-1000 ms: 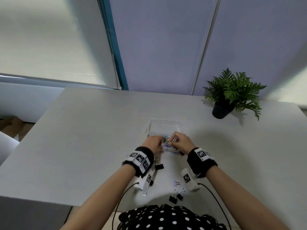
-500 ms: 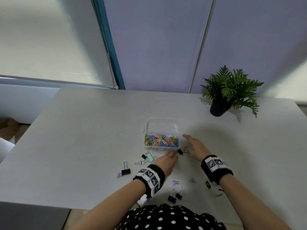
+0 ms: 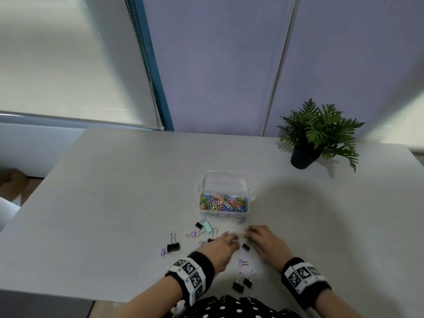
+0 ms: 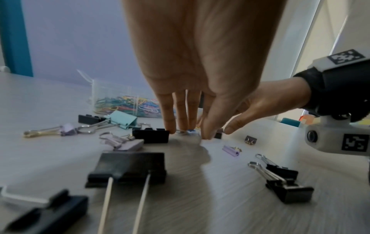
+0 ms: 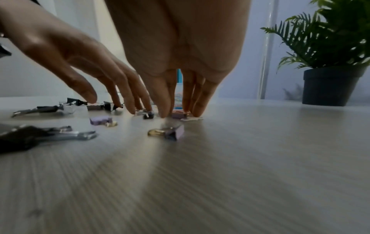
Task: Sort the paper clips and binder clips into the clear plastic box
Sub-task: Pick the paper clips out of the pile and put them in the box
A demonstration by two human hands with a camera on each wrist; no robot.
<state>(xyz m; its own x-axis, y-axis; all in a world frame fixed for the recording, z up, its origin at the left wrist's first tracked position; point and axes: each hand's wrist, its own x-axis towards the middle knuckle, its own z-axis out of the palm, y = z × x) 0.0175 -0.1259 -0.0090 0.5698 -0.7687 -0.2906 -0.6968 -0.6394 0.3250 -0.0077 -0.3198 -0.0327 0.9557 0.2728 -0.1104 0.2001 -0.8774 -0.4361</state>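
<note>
Table (image 3: 114,203) — plant (image 3: 319,131) far off, binder clips (image 3: 173,246) crowding both hands (image 3: 243,244).

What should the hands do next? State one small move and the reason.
Probably pinch the small clips under the fingertips and lift them toward the clear plastic box. Both the left hand and right hand have straight fingers down on the table among loose binder clips, holding nothing.
</note>
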